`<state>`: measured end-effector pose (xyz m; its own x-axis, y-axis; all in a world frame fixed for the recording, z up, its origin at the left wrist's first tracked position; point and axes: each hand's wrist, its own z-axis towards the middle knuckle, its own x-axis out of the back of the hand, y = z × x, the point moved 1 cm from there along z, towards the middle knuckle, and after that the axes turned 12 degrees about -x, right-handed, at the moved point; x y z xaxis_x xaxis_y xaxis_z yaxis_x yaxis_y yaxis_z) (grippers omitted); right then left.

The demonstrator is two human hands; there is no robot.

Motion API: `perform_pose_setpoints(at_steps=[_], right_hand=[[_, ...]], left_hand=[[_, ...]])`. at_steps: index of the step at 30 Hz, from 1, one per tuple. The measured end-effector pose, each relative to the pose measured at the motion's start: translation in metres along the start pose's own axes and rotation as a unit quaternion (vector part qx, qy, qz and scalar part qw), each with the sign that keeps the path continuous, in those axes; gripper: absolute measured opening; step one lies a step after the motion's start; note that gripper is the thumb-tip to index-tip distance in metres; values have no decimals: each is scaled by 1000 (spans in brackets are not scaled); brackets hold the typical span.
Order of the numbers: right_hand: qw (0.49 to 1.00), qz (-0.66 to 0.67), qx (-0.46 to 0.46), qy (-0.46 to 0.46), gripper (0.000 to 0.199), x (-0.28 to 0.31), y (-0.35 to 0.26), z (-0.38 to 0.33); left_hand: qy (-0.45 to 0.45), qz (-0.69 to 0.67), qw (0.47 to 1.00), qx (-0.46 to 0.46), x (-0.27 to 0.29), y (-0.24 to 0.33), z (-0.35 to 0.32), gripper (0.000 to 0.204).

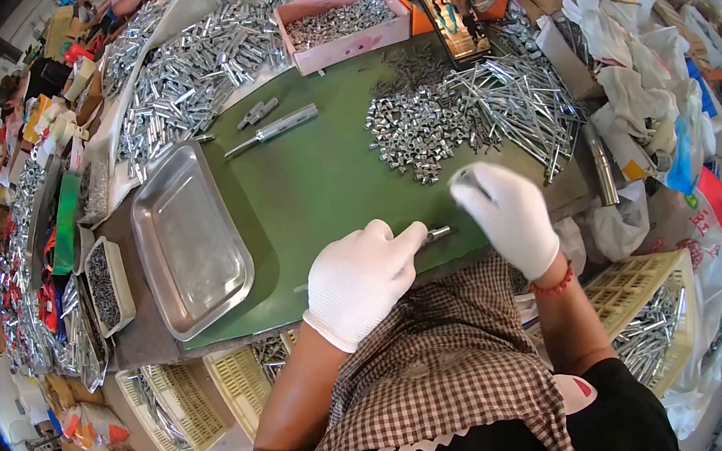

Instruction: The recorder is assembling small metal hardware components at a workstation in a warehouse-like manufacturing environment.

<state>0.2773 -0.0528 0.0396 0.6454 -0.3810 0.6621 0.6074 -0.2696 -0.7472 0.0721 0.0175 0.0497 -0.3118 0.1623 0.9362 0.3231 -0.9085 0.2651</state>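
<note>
at the far left of the frame small trays of dark screws (104, 287) sit beside an empty steel tray (187, 238) lying on the green mat (319, 176); above it, in the upper left, a big heap of silver tubes (180, 76) spreads over a white sheet. just below the middle, the left hand (363, 279) in a white glove is clenched around a small metal bolt (434, 234), whose tip pokes out to the right between thumb and finger, just over the near edge of the mat. to its right, the right hand (509, 216), also gloved, pinches a small silver piece (463, 179) at its fingertips, lifted a little above and apart from the bolt. it looks like the piece is being fitted onto the bolt's end; to do that well, the left hand should hold the bolt level and steady while the right lines the piece up squarely with the tip before pushing or turning. further right, in the upper middle, lie a pile of small silver clips (416, 124) and a spread of long pins (517, 103), with a phone (450, 16) propped above them
</note>
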Motion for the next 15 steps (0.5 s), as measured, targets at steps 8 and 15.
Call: perform_pose_setpoints(at_steps=[8, 15], right_hand=[[965, -194, 155, 80, 11, -1, 15, 103], [943, -321, 87, 1, 21, -11, 7, 147]], left_hand=[[0, 15, 999, 29, -10, 5, -1, 22], [23, 17, 999, 18, -13, 3, -4, 21]])
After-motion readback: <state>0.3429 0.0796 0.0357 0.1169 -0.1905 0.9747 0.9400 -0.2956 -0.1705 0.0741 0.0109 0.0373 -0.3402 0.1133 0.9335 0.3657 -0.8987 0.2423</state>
